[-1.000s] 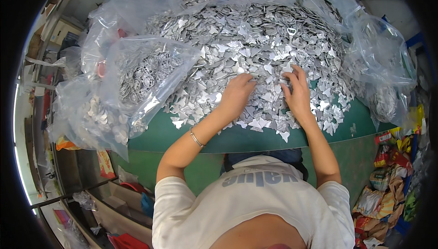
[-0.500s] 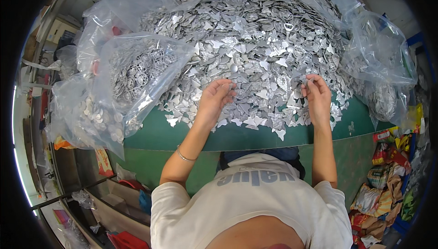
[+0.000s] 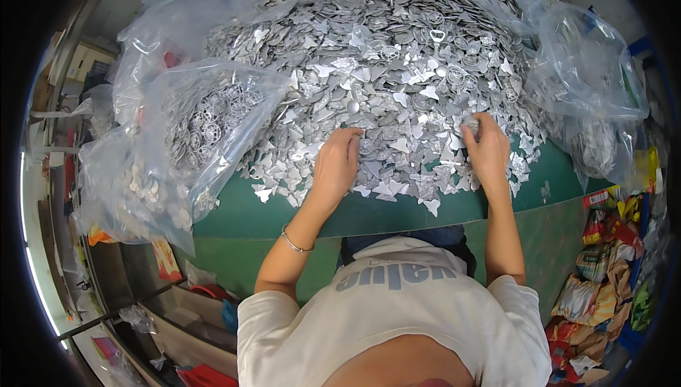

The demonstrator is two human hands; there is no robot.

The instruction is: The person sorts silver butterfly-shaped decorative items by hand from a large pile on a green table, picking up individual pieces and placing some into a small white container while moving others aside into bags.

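Both hands drawn nearer, left hand flat on metal pieces, clear bag leftward

Small workshop | silvery stamped metal pieces heaping over a green worktable | clear plastic bags bulging with parts

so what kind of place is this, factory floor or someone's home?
Most likely a small workshop or sorting bench, not a home. A huge heap of small silvery metal pieces covers the green table, clear plastic bags hold sorted round parts, and both hands pick through the heap.
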